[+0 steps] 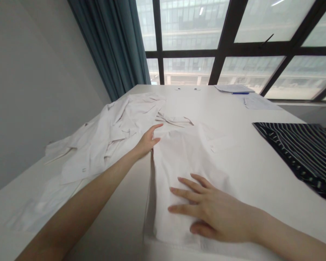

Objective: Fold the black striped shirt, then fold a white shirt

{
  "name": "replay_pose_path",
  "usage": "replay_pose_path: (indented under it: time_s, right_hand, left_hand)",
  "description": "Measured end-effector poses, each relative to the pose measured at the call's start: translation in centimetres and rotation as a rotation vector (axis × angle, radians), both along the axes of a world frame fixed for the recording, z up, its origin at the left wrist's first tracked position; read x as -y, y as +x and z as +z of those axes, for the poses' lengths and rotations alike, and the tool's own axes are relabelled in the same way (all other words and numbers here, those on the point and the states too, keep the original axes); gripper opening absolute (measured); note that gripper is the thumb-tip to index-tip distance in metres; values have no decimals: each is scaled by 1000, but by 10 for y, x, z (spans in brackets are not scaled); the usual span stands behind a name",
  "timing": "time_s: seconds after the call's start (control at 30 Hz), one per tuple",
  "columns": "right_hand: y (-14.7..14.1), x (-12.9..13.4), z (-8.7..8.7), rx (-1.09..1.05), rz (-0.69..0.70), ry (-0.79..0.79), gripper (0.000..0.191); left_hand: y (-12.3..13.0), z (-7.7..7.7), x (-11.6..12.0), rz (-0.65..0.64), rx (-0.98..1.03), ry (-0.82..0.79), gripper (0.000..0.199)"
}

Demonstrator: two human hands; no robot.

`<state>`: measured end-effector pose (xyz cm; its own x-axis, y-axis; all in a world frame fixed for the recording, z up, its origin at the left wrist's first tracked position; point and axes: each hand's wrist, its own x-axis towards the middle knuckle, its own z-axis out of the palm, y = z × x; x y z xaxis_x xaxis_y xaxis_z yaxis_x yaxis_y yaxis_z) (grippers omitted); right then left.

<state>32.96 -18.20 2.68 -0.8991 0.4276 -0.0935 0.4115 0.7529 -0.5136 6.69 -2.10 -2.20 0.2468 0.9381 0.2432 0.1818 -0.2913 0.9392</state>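
A white garment (179,156), partly folded, lies on the white table in front of me. My right hand (206,206) rests palm down on its near part, the fingers spread over the cloth. At the far left corner of the garment is my left hand (149,140), its index finger and thumb stretched apart. The thumb touches the cloth edge; the other fingers are mostly hidden. Thin white straps (174,119) lie just beyond that hand. Along the left side of the garment, a layer of cloth hangs slightly open.
More crumpled white clothing (122,119) lies along the table's left side, with a clear plastic bag (40,206) nearer me. A black-and-white striped cloth (304,148) is at the right. Papers (233,88) and a blue pen (240,93) lie at the far end, by the windows.
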Motion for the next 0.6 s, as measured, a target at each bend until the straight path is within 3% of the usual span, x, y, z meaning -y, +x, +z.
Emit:
replay_pose_path:
  time_s: [0.13,0.33,0.6]
  right_hand:
    - [-4,9,2,-39,8,-43,60]
    - [-11,21,-3,-46,90,-131,64]
    - [-11,17,4,-55,84,-171,61]
  left_hand:
    - [-4,0,0,-57,-120,151,53]
    - [-3,-1,2,-104,-176,99,36]
    - [-6,-2,1,-133,-277,98,43]
